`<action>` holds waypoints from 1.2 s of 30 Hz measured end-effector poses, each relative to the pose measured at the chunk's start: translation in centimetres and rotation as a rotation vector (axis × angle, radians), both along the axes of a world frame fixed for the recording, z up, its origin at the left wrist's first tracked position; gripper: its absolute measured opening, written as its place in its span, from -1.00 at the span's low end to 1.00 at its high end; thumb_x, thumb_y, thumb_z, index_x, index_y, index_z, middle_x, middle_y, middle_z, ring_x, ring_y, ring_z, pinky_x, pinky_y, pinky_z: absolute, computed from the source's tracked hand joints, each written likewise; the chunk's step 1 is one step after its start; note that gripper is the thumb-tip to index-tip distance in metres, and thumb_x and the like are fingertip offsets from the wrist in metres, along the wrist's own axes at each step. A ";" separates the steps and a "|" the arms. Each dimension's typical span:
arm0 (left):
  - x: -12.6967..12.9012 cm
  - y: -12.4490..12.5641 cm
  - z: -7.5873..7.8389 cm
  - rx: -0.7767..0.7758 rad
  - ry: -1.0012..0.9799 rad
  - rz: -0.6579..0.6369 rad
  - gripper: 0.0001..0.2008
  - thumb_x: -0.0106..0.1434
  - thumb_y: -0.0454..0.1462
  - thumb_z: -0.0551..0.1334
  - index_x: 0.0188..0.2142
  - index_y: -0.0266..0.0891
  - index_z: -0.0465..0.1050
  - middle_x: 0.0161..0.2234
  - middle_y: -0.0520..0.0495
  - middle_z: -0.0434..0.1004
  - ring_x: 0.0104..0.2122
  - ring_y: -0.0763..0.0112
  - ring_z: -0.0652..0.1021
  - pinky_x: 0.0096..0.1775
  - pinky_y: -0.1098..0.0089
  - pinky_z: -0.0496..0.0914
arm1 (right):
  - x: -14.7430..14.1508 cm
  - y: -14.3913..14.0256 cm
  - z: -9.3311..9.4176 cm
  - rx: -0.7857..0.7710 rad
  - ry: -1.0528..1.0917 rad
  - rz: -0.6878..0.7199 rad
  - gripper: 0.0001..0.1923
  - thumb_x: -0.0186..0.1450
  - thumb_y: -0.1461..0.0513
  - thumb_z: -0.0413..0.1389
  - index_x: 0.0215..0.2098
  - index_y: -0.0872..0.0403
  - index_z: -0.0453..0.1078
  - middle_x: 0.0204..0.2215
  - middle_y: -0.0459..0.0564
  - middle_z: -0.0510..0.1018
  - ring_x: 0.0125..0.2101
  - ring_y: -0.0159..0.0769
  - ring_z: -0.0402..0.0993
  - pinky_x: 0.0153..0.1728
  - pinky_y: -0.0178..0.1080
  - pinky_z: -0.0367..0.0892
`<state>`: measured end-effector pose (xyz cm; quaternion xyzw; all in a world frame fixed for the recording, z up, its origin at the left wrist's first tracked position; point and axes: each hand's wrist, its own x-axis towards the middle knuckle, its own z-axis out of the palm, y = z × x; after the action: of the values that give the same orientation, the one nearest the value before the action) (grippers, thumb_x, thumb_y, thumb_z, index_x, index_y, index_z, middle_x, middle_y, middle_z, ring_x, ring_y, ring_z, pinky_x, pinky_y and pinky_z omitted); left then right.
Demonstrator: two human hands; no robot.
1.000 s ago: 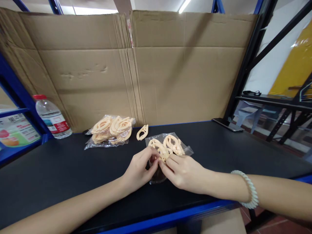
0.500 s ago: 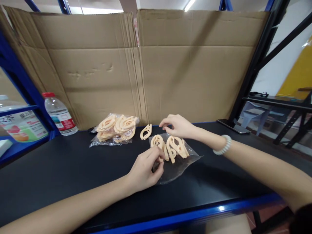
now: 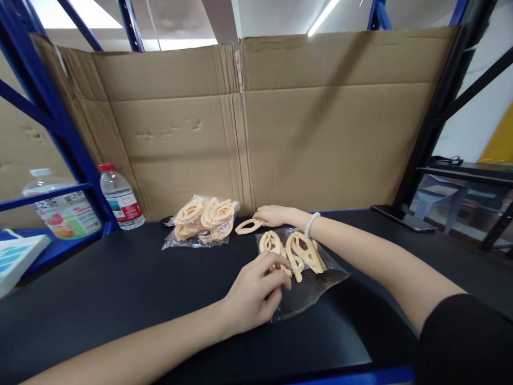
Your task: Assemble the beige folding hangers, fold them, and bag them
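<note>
My left hand [image 3: 256, 291] rests on the near edge of a clear plastic bag [image 3: 316, 286] that lies flat on the black tabletop, its fingers pinching the bag's mouth. Several peach-coloured plastic clips [image 3: 294, 251] lie in and on that bag. My right hand [image 3: 274, 215], with a white bead bracelet at the wrist, reaches across to the back of the table and has its fingertips on a single loose clip [image 3: 248, 226].
A filled bag of the same clips [image 3: 202, 222] lies behind, near a cardboard wall [image 3: 280, 133]. A water bottle [image 3: 120, 197] stands at the back left by a blue rack post. A phone [image 3: 403, 218] lies at the back right.
My right hand has left the bag, reached over it to the back and come down on the loose clip. My left hand has stayed on the bag's mouth. The camera has tilted upward.
</note>
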<state>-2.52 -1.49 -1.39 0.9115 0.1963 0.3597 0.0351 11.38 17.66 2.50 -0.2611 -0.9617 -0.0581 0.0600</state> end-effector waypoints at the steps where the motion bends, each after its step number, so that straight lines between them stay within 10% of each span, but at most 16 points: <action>1: 0.0 0.0 0.0 0.013 0.004 0.000 -0.72 0.09 -0.56 0.06 -0.34 -0.21 0.38 -0.12 -0.09 0.41 -0.21 0.35 0.41 -0.19 0.33 0.35 | 0.7 -0.3 0.3 0.008 0.013 0.007 -0.79 0.28 0.36 0.05 -0.16 0.18 0.47 -0.26 0.14 0.53 -0.28 -0.21 0.47 -0.24 -0.25 0.33; 7: 0.1 0.3 -0.1 0.071 -0.002 -0.011 -0.63 0.13 -0.56 0.07 -0.18 -0.20 0.45 -0.08 -0.08 0.49 -0.20 0.35 0.45 -0.13 0.29 0.39 | 5.9 -5.7 2.1 0.147 0.241 -0.042 -0.73 0.42 0.29 -0.12 -0.15 0.16 0.42 -0.21 0.10 0.44 -0.25 -0.29 0.41 -0.18 -0.24 0.31; 13: 0.2 0.2 0.0 0.061 -0.017 0.015 -0.64 0.19 -0.53 0.06 -0.09 -0.22 0.42 -0.13 -0.09 0.54 -0.15 0.35 0.49 -0.07 0.29 0.42 | 11.0 -17.5 4.4 0.465 0.805 -0.068 -0.95 0.30 0.28 0.13 -0.26 0.10 0.38 -0.41 -0.06 0.48 -0.43 -0.39 0.40 -0.41 -0.34 0.31; 19: 0.3 0.3 -0.3 0.089 -0.082 0.054 -0.59 0.21 -0.51 0.07 0.01 -0.21 0.37 -0.03 -0.14 0.47 -0.05 0.35 0.48 -0.02 0.31 0.42 | 12.1 -26.7 3.4 0.490 0.592 -0.043 -0.92 0.30 0.34 0.12 -0.23 0.08 0.39 -0.37 -0.03 0.49 -0.39 -0.38 0.43 -0.35 -0.35 0.34; 29: 0.2 0.4 -0.3 0.124 -0.099 0.077 -0.58 0.21 -0.51 0.07 0.02 -0.18 0.36 -0.04 -0.15 0.46 -0.05 0.31 0.49 -0.03 0.29 0.44 | 6.6 -21.0 -1.6 0.865 0.127 -0.056 -0.82 0.27 0.42 0.00 -0.40 0.20 0.44 -0.52 0.04 0.46 -0.45 -0.23 0.39 -0.52 -0.24 0.25; 36: 0.0 0.3 1.4 0.048 -0.100 0.083 -0.72 0.22 -0.48 0.06 -0.14 -0.19 0.36 -0.06 -0.14 0.46 -0.04 0.30 0.47 -0.05 0.28 0.40 | 10.2 -21.6 -0.4 0.393 0.298 -0.259 -0.81 0.23 0.41 -0.01 -0.26 0.12 0.39 -0.40 0.03 0.49 -0.28 -0.21 0.34 -0.39 -0.24 0.32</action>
<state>-2.48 -1.23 -0.03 0.8840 0.2232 0.4106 0.0081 21.56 -3.93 2.06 -0.3709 -0.8711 -0.2119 0.2423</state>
